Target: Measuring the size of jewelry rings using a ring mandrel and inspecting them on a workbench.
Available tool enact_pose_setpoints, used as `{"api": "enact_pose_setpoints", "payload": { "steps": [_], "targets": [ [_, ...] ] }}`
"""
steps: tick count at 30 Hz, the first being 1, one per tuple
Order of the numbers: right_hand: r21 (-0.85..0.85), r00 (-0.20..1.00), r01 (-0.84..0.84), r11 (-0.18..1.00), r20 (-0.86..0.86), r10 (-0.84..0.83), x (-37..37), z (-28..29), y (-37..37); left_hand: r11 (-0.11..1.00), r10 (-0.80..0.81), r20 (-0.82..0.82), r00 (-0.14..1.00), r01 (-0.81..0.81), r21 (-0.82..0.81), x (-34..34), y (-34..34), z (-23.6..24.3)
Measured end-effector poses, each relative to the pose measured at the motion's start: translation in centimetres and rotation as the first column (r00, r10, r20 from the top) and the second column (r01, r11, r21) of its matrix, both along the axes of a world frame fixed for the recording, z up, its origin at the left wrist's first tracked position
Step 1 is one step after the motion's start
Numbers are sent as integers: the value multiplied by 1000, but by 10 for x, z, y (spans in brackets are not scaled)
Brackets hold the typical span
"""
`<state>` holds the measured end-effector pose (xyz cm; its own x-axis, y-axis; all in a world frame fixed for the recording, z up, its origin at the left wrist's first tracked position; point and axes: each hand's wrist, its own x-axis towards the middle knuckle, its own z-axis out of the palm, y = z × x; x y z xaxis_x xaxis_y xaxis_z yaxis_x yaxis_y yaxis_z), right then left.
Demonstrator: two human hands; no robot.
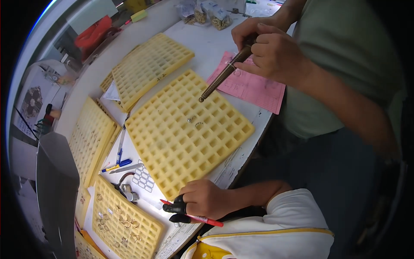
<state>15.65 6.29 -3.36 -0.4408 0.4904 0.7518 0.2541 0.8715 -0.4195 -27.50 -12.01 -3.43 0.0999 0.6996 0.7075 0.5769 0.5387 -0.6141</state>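
My right hand (pixel 200 200), with black finger cots on the thumb and forefinger, is closed around a slim red pen (pixel 209 221). It rests by the near corner of a large yellow tray (pixel 166 125) full of square pits. Two small pieces of jewellery, one with a bright stone (pixel 189 120), sit in that tray. Beside my hand lies a second yellow tray (pixel 151 220) holding several rings (pixel 126 223). My left hand does not show. Across the large tray, a co-worker's two hands (pixel 276 52) grip a tapered ring stick (pixel 224 75), its narrow end above the pits.
A pink printed sheet (pixel 263 93) lies under the co-worker's hands. More yellow trays (pixel 151 64) are stacked at the back and left. Between trays lie a blue pen (pixel 116 165), tweezers and a metal loupe-like piece (pixel 129 193). Bags of small parts (pixel 215 16) stand behind.
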Motion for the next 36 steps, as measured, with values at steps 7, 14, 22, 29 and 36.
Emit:
{"api": "enact_pose_setpoints", "payload": {
  "steps": [7, 14, 22, 29, 36],
  "targets": [
    [2, 981, -89, 996, -176, 87, -1, -12, -2, 781, -438, 512, 739, 595, -190, 91, 65, 69],
    [25, 920, -196, 980, -340, 192, -2, -19, -6, 348, -405, 890, 211, 935, -63, 232, 177, 145],
    [72, 877, -164, 984, -446, 179, 4, -23, -3, 106, 10, 991, -136, 985, 134, 381, 318, 121],
    [-140, 738, -212, 967, -672, 64, 3, 2, -5, 38, 379, 916, -134, 991, 129, 452, 351, 133],
    [-167, 890, -94, 982, -455, 8, 10, -2, -11, -38, 49, 998, -27, 999, 29, 436, 340, 128]
  ]
}}
